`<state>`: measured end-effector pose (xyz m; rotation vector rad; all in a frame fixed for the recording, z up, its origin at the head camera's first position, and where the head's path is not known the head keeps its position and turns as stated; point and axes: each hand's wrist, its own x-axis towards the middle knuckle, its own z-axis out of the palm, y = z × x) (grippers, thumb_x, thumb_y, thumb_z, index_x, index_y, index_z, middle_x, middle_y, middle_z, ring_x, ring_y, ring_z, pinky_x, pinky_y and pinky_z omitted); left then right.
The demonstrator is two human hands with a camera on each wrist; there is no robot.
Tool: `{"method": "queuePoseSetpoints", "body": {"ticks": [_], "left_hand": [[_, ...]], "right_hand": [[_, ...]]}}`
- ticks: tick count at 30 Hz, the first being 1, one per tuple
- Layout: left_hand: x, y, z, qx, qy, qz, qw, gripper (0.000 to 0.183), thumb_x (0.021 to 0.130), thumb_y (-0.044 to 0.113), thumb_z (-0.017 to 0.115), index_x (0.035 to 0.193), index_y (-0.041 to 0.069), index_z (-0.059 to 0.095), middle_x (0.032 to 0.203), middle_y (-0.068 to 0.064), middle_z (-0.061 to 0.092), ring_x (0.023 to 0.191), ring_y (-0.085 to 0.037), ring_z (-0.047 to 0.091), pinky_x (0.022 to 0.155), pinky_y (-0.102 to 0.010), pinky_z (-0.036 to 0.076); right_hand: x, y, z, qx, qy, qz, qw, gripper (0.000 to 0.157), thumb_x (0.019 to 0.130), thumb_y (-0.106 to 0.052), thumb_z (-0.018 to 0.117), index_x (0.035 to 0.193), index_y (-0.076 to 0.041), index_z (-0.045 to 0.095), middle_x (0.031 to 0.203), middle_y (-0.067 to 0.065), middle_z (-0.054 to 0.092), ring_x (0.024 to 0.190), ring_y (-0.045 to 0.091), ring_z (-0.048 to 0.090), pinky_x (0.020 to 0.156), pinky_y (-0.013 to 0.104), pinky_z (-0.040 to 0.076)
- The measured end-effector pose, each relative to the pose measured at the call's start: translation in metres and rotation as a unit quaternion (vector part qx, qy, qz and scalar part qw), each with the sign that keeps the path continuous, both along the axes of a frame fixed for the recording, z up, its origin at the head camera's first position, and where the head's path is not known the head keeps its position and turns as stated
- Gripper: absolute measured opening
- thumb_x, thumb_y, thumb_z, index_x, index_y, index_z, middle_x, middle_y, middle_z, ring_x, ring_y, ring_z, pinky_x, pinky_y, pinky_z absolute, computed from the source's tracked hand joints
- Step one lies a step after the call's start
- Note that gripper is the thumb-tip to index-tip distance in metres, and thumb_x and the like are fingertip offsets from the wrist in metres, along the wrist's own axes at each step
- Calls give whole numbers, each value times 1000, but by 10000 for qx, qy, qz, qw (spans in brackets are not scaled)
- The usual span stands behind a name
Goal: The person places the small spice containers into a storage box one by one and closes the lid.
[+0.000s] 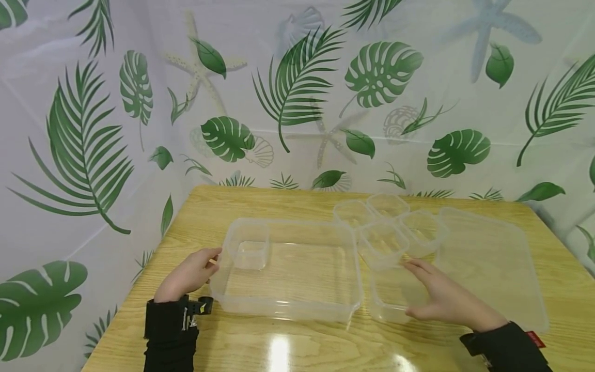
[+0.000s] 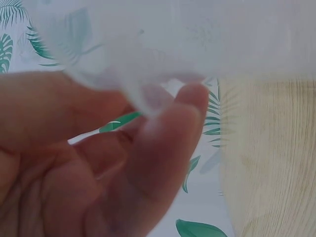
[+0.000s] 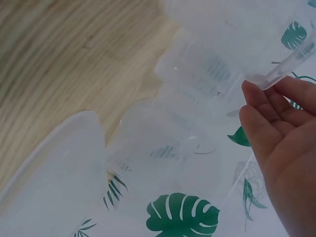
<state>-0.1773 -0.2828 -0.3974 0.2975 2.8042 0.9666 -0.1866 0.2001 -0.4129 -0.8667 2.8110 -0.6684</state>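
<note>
A large clear plastic box (image 1: 316, 310) stands on the table, with a small clear container (image 1: 253, 258) inside its back left corner. My left hand (image 1: 190, 274) pinches the box's left rim between thumb and fingers; up close, the rim (image 2: 140, 96) passes between them. To the right of the box is another small clear container (image 1: 388, 311). Across its right side my right hand (image 1: 446, 297) holds it, thumb toward the front and fingers toward the back. In the right wrist view the fingertips (image 3: 252, 91) meet a clear plastic edge.
Several small clear containers (image 1: 383, 240) are grouped behind the held one. A flat translucent lid (image 1: 488, 268) lies at the right, partly under my right forearm. The wooden table (image 1: 251, 346) meets a leaf-printed cloth (image 1: 297, 165) at the back and left.
</note>
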Motion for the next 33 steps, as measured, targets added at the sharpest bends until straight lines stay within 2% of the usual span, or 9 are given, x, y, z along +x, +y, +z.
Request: {"method": "queuePoseSetpoints", "body": {"ticks": [4,9,17,22,27,33], "left_hand": [[0,0,0,-52,39,-5,10000,41,89,0,47,128,-11,37,122,-27,45,94,-31,54,63,-31,48],[0,0,0,-120,106,-10,9999,41,89,-1,47,128,-11,38,118,-26,47,93,-30,55,63,-31,48],[-2,0,1,-176,141,-19,9997,42,89,-2,47,129,-11,37,116,-25,48,84,-24,56,60,-30,46],[-2,1,2,-183,161,-49,9997,42,89,-1,46,129,-11,36,117,-25,48,85,-24,56,61,-30,45],[-2,1,1,-187,153,-57,9997,43,90,0,46,130,-10,36,117,-25,47,85,-24,56,61,-30,44],[-1,1,-1,-145,82,-52,9998,43,90,0,46,130,-10,35,118,-25,47,82,-24,55,58,-29,43]], "right_hand": [[6,0,8,-37,301,-153,9994,84,68,-34,75,129,8,35,125,27,36,111,44,38,80,53,39],[9,-3,22,-68,759,-171,9969,84,67,-32,76,128,9,36,122,24,39,108,42,41,78,52,40],[9,-18,46,-353,1049,-117,9938,82,69,-32,75,129,8,35,124,23,37,110,40,38,80,53,38],[8,-36,59,-319,1219,-105,9920,84,68,-35,75,130,6,36,127,22,36,115,42,34,84,54,35],[1,-58,65,-308,1471,153,9885,85,67,-37,74,130,5,36,125,20,39,113,36,38,85,50,37],[-11,-81,62,-393,1633,472,9847,85,66,-36,74,129,8,37,123,21,41,111,34,41,86,47,38]]}}
